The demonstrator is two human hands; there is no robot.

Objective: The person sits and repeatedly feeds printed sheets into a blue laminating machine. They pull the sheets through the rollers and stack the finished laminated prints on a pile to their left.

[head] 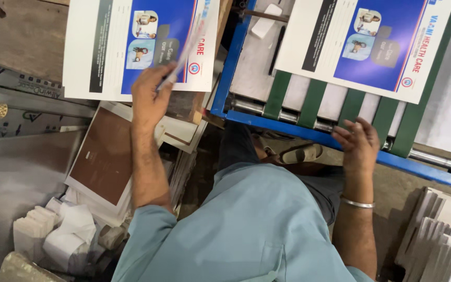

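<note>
Beside the blue machine frame (236,47), left hand (150,96) pinching a printed sheet (184,52); right hand (358,143) resting spread open on its edge.

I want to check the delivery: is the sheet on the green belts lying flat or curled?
Flat: the sheet lies spread across the green belts, with no raised corner.

Light blue-grey short-sleeved shirt (246,230) with chest pocket, sleeves ending near the elbows, forearms bare, thin silver bangle (357,202) on right wrist, dark trousers (238,149), striped sandal (301,153)

Sheet stack (105,57) left of conveyor (340,112) (another sheet (371,42) on it)
</note>
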